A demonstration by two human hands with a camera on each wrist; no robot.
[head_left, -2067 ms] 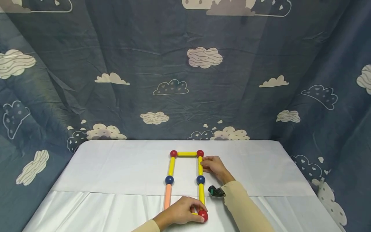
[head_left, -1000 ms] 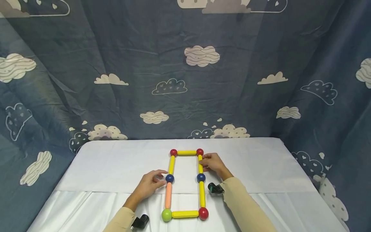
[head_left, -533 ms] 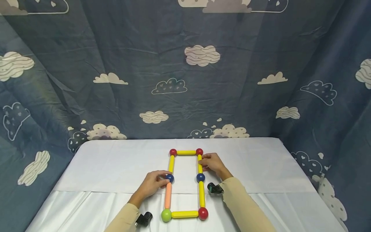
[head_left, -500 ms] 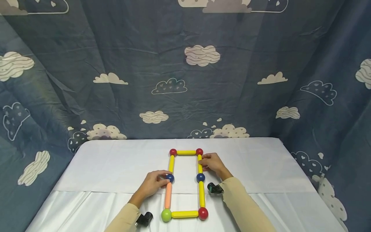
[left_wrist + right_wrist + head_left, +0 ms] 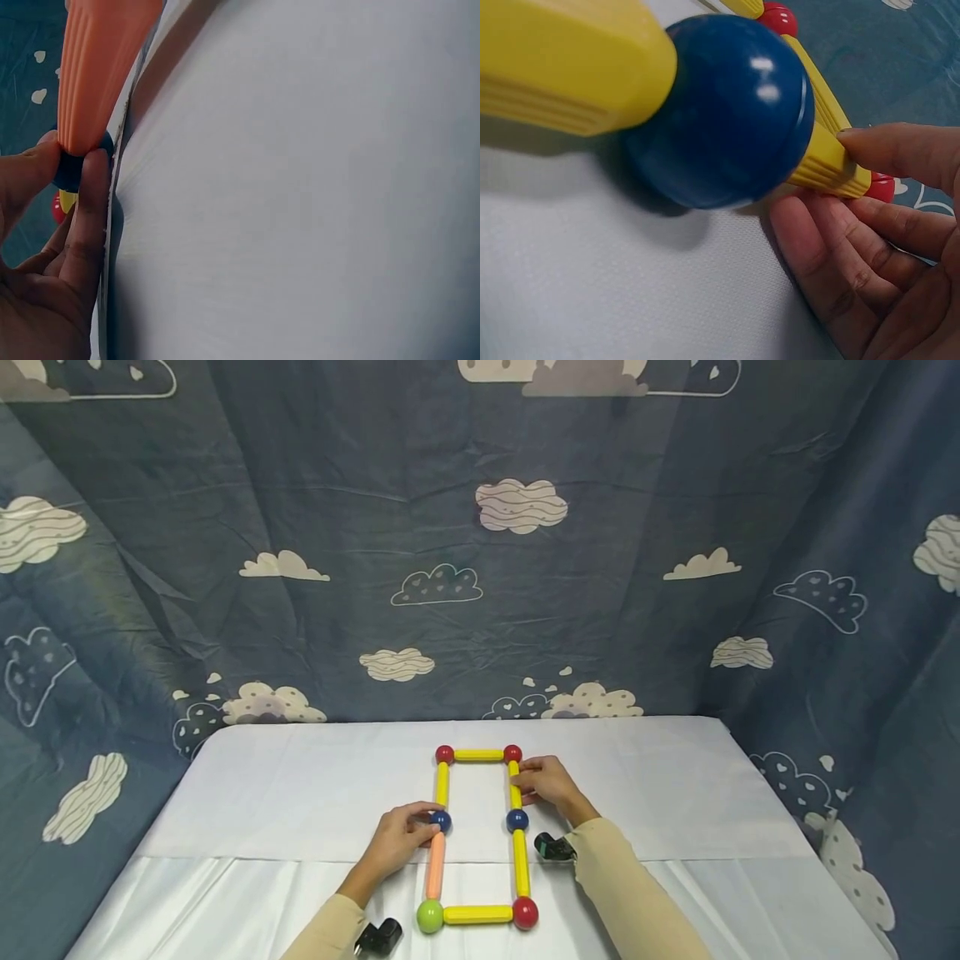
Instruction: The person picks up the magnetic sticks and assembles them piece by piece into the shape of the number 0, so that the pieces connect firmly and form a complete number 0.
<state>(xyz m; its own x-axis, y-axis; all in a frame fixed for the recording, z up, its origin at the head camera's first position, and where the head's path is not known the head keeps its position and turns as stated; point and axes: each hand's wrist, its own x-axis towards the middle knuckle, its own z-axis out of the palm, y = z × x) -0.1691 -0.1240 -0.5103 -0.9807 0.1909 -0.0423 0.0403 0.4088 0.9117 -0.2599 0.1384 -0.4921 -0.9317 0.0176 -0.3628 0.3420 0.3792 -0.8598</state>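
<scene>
A rectangle of magnetic rods and balls lies flat. My left hand (image 5: 393, 839) pinches the left blue ball (image 5: 442, 821) between thumb and fingers; the left wrist view has the salmon rod (image 5: 105, 67) running from that ball. With my right hand (image 5: 551, 783) I pinch the upper right yellow rod (image 5: 831, 161), between the right blue ball (image 5: 727, 112) and a red ball (image 5: 512, 753). Another red ball (image 5: 445, 754) marks the far left corner. At the near corners sit a green ball (image 5: 430, 917) and a red ball (image 5: 525, 912), joined by a yellow rod (image 5: 477, 915).
A white cloth covers the table (image 5: 300, 793), with a fold line across it. Behind and at the sides hangs a dark blue curtain (image 5: 337, 527) with cloud prints. Black wrist cameras (image 5: 555, 847) sit by both sleeves.
My left hand has left the near right red ball, moved to the left blue ball and taken hold of it. The rectangle's far end has shifted slightly left. My right hand keeps its grip.
</scene>
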